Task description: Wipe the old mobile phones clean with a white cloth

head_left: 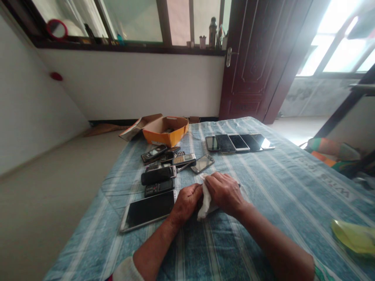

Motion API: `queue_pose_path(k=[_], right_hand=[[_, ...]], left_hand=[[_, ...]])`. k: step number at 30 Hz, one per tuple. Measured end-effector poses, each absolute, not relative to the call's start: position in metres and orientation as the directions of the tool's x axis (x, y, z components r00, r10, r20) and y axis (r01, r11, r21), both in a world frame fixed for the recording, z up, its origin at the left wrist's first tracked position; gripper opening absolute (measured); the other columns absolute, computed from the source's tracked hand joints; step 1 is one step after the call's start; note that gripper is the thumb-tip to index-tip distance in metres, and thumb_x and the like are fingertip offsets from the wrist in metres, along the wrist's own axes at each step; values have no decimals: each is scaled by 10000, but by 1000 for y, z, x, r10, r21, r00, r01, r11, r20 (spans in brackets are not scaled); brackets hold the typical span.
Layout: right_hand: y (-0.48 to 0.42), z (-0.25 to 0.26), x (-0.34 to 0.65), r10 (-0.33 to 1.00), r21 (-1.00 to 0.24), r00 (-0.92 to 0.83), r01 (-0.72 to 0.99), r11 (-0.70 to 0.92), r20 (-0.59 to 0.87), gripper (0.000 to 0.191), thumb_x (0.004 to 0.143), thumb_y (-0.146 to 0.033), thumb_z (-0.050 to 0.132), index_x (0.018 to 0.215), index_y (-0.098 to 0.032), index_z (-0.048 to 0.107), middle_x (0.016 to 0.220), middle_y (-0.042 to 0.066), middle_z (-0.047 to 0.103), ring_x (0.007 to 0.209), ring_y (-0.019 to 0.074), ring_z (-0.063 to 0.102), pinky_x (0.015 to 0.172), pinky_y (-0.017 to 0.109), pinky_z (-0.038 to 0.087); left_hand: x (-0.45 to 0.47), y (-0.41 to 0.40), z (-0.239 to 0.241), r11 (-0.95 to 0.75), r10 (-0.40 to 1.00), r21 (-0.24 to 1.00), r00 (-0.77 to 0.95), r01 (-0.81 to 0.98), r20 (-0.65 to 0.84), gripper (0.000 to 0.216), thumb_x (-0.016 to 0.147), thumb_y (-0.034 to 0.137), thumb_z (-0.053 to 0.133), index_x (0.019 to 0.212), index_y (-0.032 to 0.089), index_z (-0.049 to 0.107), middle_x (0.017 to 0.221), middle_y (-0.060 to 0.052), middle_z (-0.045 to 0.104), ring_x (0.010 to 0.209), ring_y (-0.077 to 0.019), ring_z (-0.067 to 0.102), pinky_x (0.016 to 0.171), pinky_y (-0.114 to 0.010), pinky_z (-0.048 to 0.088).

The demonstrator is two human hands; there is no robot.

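Note:
My right hand [224,192] is closed over a folded white cloth [206,203], low above the striped bedspread. Right beside it, my left hand [187,201] has its fingers pinched together at the cloth's left side. What the left fingers hold is hidden, though a small dark end pokes out past the right fingers. A large white phone with a dark screen [149,212] lies by my left wrist. Beyond it is a heap of older phones, among them a dark slider phone [158,175] and a keypad phone [184,159]. A grey touchscreen phone [202,164] lies just past my hands.
Several smartphones lie in a row, including a white-edged one [238,143], at the far side of the bedspread [281,203]. An open orange box [166,137] stands at the far left edge. Something yellow-green [353,236] lies at right. Behind is a dark red door [249,58].

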State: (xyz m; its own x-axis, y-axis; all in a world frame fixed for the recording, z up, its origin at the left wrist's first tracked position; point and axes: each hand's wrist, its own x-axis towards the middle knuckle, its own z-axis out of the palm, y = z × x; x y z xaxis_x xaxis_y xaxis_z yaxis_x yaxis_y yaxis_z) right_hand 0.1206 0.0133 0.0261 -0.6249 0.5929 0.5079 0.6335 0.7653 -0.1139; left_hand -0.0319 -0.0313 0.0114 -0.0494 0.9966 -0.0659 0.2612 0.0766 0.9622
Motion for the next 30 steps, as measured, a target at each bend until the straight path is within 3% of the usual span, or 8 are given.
queue_pose_path(k=[6,17,25,30], right_hand=[[11,46,132,562,-145,-784,544,827,262,161,879,-316,513,962,-188,565,842,23,588,757,154,537,694,275,331],[15,40,114,664,-68,-731,662,746,158,179,916,-225,402,873,-178,569,838,51,625,743,173,599,607,268,350],[23,36,130,645,-52,-754,644,763,124,219,940,-271,389,871,-163,567,820,62,634,726,164,605,581,257,329],[28,31,149,667,-20,-730,672,740,145,276,942,-369,405,852,-165,567,804,57,631,714,164,607,569,256,310]], left_hand=[[-32,-31,16,45,999,960,-29,275,-39,504,808,590,449,801,121,634,681,-14,593,659,-163,514,613,-241,417],[-36,-30,15,18,999,953,28,303,-28,473,861,514,413,895,108,653,730,-18,616,744,-187,529,675,-257,423],[-34,-30,16,34,999,953,-18,302,-30,465,843,530,441,787,118,648,667,-9,594,646,-158,497,590,-243,374],[-32,-30,16,80,997,950,-44,301,-70,447,819,549,456,624,158,552,515,22,489,506,-130,434,495,-247,322]])
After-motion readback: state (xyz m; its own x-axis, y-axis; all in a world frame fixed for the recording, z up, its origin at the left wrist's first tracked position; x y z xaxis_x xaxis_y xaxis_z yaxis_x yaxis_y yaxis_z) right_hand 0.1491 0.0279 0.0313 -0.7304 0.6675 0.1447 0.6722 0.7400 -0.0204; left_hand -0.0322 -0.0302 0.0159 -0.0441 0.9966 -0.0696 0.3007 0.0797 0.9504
